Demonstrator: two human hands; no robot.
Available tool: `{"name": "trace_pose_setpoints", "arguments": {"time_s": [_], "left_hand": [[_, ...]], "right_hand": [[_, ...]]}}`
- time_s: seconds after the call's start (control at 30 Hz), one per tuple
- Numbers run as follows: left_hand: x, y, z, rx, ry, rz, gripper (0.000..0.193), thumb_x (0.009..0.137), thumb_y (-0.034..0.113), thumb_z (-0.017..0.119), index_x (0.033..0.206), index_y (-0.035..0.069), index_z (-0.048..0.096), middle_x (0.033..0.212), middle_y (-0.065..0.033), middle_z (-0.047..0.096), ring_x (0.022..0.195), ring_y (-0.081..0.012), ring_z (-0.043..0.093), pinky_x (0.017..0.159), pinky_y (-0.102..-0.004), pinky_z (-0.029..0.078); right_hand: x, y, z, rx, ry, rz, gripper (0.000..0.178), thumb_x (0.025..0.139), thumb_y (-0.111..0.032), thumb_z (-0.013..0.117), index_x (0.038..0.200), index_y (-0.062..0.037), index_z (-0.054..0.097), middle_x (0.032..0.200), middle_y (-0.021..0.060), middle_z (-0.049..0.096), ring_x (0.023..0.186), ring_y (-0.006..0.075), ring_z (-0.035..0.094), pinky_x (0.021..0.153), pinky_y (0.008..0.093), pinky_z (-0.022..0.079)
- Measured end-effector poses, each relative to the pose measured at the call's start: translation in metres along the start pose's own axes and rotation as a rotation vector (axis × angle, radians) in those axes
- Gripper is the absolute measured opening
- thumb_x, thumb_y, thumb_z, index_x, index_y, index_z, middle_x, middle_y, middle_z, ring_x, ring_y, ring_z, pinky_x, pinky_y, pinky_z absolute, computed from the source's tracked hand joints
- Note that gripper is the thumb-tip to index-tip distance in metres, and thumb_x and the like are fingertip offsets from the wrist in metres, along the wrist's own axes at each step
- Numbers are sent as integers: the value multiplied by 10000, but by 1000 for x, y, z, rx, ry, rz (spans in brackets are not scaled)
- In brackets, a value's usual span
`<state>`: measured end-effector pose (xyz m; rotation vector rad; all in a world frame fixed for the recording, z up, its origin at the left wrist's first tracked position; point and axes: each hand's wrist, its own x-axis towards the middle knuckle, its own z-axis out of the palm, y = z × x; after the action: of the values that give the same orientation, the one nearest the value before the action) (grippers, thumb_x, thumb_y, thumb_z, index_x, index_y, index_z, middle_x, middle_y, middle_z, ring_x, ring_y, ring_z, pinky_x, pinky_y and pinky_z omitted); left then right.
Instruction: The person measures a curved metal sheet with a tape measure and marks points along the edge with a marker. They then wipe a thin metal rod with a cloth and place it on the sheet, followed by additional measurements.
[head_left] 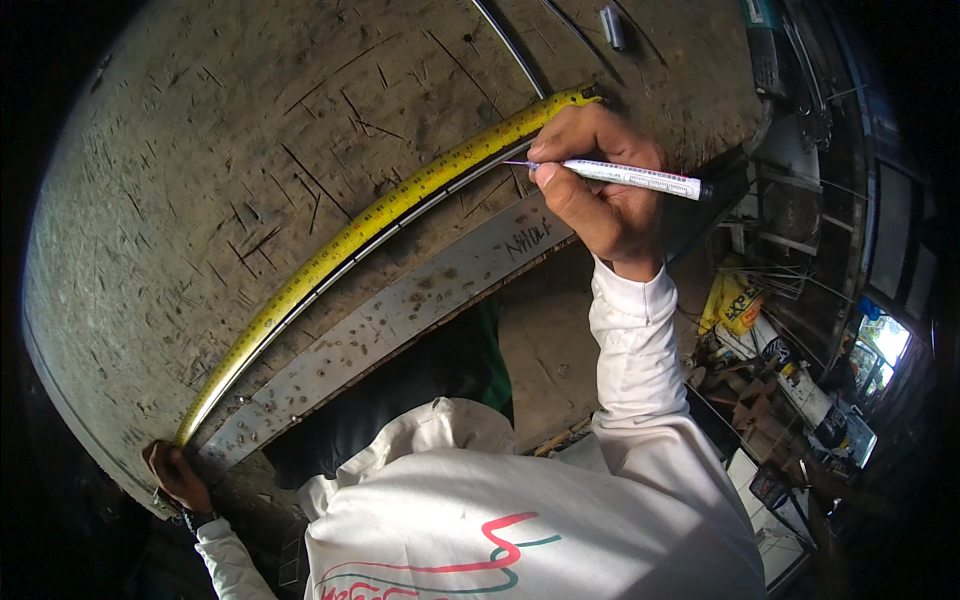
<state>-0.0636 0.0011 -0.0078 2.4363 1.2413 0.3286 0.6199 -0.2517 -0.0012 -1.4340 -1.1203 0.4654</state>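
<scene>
A yellow tape measure [372,222] lies stretched across the worn tabletop, from the lower left to the upper middle. Along its near side runs a thin metal rod [345,262] with dark marks spaced along it. In the dim lower left, my left hand [178,476] is closed at the end of the tape; its fingertips are hard to make out. Between thumb and fingers my right hand [606,190] grips a white marker pen [640,177] with a dark rear end. The pen's thin tip points left, close to the rod and just below the tape's far end.
A grey metal strip [390,330] with rusty spots lies along the near table edge. Beyond the tape are another thin rod [512,50] and a small silvery cylinder [612,28]. A teal tool [765,45] sits at the far right corner. Cluttered shelves and a yellow bag [733,303] stand right.
</scene>
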Motion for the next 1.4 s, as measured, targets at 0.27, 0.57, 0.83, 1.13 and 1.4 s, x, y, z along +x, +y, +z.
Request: {"name": "trace_pose_setpoints", "arguments": {"time_s": [0.27,0.57,0.83,1.13,1.4], "left_hand": [[4,5,0,40,-5,9,232,1035,160,596,1197,-5,594,1158,-138,559,1083,-283,554,974,-396,445],[1,-2,7,15,55,-4,218,1023,154,610,1164,-11,604,1147,-131,561,1079,-276,550,966,-391,443],[11,18,10,44,47,18,187,982,117,612,1118,-11,598,1059,-134,555,1020,-293,541,930,-400,442],[19,42,13,-3,56,16,159,976,95,605,1098,-5,590,1056,-152,560,993,-311,562,909,-399,452],[21,45,15,-45,94,7,152,936,70,655,1060,-3,606,1005,-143,563,957,-313,558,893,-400,448]], "right_hand": [[2,0,0,-69,-27,-29,122,798,-100,728,834,1,670,743,49,650,624,106,583,578,257,468],[-3,8,-18,338,591,40,129,932,-61,651,1046,-4,630,931,115,719,729,95,589,697,230,475],[-8,30,-56,-186,913,41,212,973,-87,694,1163,1,665,1043,80,730,733,76,573,653,231,465],[1,27,-43,-454,838,92,206,1052,-118,561,1184,2,663,1058,134,741,855,185,700,779,314,581],[0,32,-45,-580,799,23,225,982,-43,538,1159,0,671,1018,152,743,893,233,716,821,347,564]]}}
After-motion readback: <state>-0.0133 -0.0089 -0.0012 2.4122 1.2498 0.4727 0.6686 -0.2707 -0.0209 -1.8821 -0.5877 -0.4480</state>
